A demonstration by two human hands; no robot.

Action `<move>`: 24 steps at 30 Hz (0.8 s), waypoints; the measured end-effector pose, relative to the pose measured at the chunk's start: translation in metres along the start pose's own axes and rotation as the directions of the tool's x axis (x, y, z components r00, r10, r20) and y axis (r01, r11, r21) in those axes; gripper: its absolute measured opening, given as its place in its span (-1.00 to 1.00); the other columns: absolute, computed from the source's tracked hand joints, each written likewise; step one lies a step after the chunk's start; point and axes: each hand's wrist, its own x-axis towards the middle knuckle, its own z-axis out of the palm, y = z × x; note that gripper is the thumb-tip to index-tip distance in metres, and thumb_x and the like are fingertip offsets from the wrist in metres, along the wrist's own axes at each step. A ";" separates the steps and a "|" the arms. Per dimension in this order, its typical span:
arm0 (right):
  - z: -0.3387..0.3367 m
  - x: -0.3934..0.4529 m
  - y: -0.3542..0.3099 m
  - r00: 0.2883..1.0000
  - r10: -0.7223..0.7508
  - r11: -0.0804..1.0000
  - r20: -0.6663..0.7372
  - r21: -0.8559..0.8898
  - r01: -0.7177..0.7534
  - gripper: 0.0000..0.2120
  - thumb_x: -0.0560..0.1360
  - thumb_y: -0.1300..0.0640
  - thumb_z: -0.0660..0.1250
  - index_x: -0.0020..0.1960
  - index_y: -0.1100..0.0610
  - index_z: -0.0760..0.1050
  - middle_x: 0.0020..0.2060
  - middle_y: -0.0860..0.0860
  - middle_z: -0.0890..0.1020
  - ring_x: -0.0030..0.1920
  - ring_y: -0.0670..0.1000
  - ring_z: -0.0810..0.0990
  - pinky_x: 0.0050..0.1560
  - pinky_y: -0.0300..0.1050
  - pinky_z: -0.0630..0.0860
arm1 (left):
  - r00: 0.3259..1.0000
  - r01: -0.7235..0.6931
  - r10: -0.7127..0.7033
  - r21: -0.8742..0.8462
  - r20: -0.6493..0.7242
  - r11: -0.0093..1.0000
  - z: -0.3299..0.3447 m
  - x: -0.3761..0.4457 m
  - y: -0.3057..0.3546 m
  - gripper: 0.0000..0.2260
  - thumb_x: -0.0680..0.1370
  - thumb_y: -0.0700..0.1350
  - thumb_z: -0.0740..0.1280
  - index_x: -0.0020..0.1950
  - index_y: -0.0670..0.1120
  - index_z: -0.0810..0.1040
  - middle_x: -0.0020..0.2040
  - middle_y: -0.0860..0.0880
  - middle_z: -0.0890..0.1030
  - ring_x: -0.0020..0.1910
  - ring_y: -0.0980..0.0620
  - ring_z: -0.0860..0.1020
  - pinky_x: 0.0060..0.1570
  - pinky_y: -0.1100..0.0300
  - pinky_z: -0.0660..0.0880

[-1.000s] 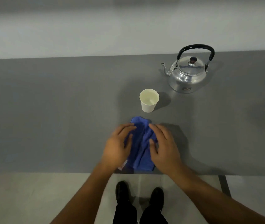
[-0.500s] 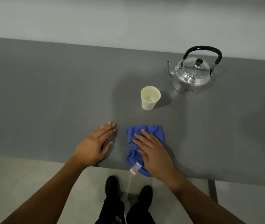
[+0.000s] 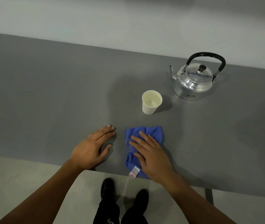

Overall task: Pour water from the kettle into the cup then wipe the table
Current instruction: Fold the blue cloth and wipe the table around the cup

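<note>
A silver kettle (image 3: 193,83) with a black handle stands upright at the back right of the grey table (image 3: 47,94). In front of it and to its left a white paper cup (image 3: 151,102) stands with water in it. A blue cloth (image 3: 144,135) lies crumpled near the table's front edge, its white label hanging over the edge. My right hand (image 3: 151,156) lies flat on the cloth, fingers spread. My left hand (image 3: 91,151) rests flat on the bare table, a little left of the cloth and apart from it.
The table's front edge (image 3: 112,172) runs just under my wrists. Below it are the pale floor and my black shoes (image 3: 107,188). A light wall (image 3: 128,21) rises behind the table. A table leg (image 3: 209,196) shows at the lower right.
My left hand has come off the cloth and moved left onto the bare table. My right hand stays flat on the cloth, which has shifted slightly right. My view has turned.
</note>
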 end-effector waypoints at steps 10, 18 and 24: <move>-0.044 -0.008 0.071 0.945 0.310 0.940 -0.105 -0.118 -0.321 -0.44 0.68 -0.19 0.00 0.62 0.00 0.21 0.61 -0.05 0.23 0.65 0.05 0.06 0.59 0.21 0.15 | 0.998 -0.023 0.015 0.128 0.064 0.991 0.001 0.004 -0.006 -0.51 0.67 0.22 0.17 0.56 0.08 0.33 0.61 0.16 0.27 0.63 0.12 0.12 0.57 -0.01 0.19; -0.025 -0.019 0.044 0.994 0.104 0.983 0.019 -0.156 -0.100 -0.43 0.68 -0.26 -0.03 0.64 -0.10 0.12 0.64 -0.16 0.16 0.66 0.00 -0.04 0.63 0.10 0.00 | 0.989 -0.040 0.005 0.238 0.146 0.970 0.000 0.006 -0.003 -0.39 0.67 0.30 0.07 0.67 0.13 0.03 0.69 0.16 0.01 0.67 0.07 -0.06 0.62 0.06 -0.07; -0.061 -0.047 0.102 0.980 0.194 0.970 -0.043 -0.143 -0.198 -0.47 0.68 -0.22 0.00 0.60 -0.10 0.24 0.60 -0.16 0.27 0.65 -0.05 0.03 0.60 0.14 0.12 | 0.989 -0.019 -0.013 0.216 0.145 0.976 -0.002 0.006 -0.001 -0.40 0.67 0.30 0.08 0.67 0.15 0.04 0.68 0.18 0.03 0.67 0.08 -0.04 0.62 0.04 -0.05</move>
